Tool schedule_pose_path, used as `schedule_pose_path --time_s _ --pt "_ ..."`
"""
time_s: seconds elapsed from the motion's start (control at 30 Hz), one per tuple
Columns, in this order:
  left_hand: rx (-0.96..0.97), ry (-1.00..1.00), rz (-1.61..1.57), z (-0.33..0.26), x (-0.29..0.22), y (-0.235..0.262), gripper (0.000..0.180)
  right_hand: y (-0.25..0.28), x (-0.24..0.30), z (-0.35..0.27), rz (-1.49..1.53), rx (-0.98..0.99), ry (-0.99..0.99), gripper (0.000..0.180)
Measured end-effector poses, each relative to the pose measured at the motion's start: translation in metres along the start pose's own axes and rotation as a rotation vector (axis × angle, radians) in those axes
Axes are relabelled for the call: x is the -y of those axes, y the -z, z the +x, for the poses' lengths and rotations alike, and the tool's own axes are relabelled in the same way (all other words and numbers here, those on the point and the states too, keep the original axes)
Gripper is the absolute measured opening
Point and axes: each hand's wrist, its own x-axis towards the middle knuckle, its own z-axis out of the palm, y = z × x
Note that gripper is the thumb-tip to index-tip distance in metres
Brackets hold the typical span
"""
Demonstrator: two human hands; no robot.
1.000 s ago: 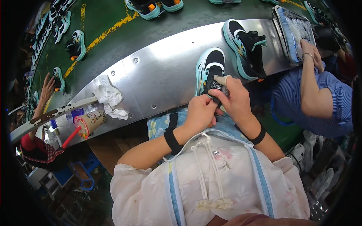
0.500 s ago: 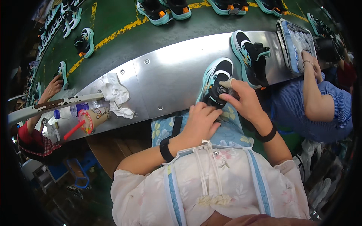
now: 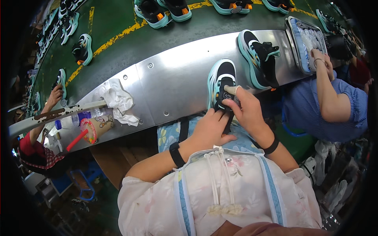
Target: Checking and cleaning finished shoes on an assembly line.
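Observation:
A black, white and mint sneaker (image 3: 221, 73) stands with its toe on the metal ledge and its heel end toward me. My right hand (image 3: 249, 109) pinches the dark tongue or strap with a round piece on it, between thumb and index finger. A pale cover wraps that index fingertip. Around the heel end closes my left hand (image 3: 212, 128), its fingertips partly hidden at the shoe's opening and its thumb toward me. Just right of it, a matching sneaker (image 3: 252, 49) rests on the ledge with its strap standing up.
Crumpled white paper (image 3: 118, 98), a drink cup with red straw (image 3: 98, 128) and a painted metal bar (image 3: 59, 113) are at left. More sneakers (image 3: 151, 11) stand on the green surface (image 3: 118, 51). At right, a co-worker's hand (image 3: 321, 59) reaches into a tray (image 3: 295, 43).
The sneaker in my hands now points more straight away from me. My left hand has shifted slightly toward me, and my right hand keeps its pinch at the tongue.

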Motion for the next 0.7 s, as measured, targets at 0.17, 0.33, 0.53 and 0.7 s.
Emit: schedule_pose_path --time_s 0.17,0.33,0.53,0.7 --pt "-0.111 -0.087 0.085 0.014 0.015 0.052 0.016 0.058 0.005 0.023 0.092 0.119 -0.045 0.038" --pt "-0.745 -0.003 0.423 0.037 0.074 0.138 0.011 0.106 -0.011 0.019 -0.003 -0.163 -0.142 0.038" --pt "-0.679 0.409 0.911 0.048 0.286 0.256 0.024 0.123 -0.019 0.006 -0.216 0.029 -0.134 0.047" --pt "-0.912 0.177 1.27 0.074 0.243 0.217 0.025 0.114 -0.058 0.001 -0.223 0.149 -0.158 0.045"
